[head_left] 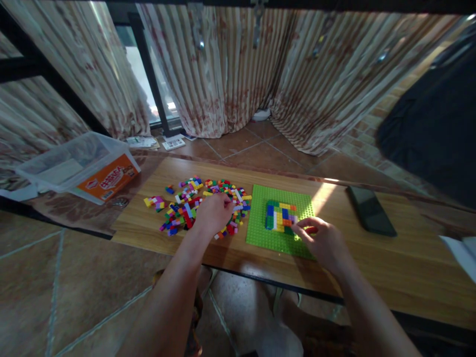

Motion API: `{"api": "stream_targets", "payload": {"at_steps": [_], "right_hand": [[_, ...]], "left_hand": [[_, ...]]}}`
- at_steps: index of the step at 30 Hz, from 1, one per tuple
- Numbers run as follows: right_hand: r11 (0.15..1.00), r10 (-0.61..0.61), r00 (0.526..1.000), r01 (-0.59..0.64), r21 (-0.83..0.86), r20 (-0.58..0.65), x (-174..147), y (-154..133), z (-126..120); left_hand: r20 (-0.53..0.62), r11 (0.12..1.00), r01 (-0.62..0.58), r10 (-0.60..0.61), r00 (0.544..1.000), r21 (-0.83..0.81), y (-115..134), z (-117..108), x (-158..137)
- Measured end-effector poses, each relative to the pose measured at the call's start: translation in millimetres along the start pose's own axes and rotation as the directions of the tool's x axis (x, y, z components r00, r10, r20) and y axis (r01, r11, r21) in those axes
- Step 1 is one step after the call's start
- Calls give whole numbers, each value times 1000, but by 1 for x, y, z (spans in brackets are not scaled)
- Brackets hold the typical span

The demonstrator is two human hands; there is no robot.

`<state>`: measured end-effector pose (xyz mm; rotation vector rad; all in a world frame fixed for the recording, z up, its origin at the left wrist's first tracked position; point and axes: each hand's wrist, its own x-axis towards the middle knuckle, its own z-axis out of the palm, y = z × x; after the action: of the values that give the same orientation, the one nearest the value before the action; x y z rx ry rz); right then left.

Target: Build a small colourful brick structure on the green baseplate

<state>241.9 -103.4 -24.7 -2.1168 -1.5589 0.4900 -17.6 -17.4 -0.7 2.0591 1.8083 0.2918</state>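
Over the heap of small coloured building bricks is my left hand, its fingers curled together; whatever they may pinch is hidden. To the right lies a green studded baseplate. A flat, roughly square patch of joined bricks in blue, green, yellow, white and orange sits on it. My right hand is at the patch's right edge, thumb and forefinger close together by a lavender brick. I cannot make out whether a brick is between those fingertips.
A clear plastic box with an orange label stands at the table's left end. A dark phone lies right of the baseplate, and white paper is at the far right. Striped curtains hang behind the wooden table.
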Motion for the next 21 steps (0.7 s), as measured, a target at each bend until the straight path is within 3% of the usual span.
{"api": "stream_targets", "payload": {"at_steps": [4, 14, 21], "right_hand": [[996, 45, 997, -40, 74, -67, 8, 4, -3], [986, 33, 999, -33, 161, 6, 15, 15, 10], [972, 8, 999, 0, 233, -35, 17, 21, 16]], "left_hand": [[4, 1000, -4, 4, 1000, 2, 1, -1, 0], [12, 1000, -21, 21, 1000, 4, 0, -2, 1], [10, 1000, -13, 13, 1000, -7, 1, -2, 0]]}}
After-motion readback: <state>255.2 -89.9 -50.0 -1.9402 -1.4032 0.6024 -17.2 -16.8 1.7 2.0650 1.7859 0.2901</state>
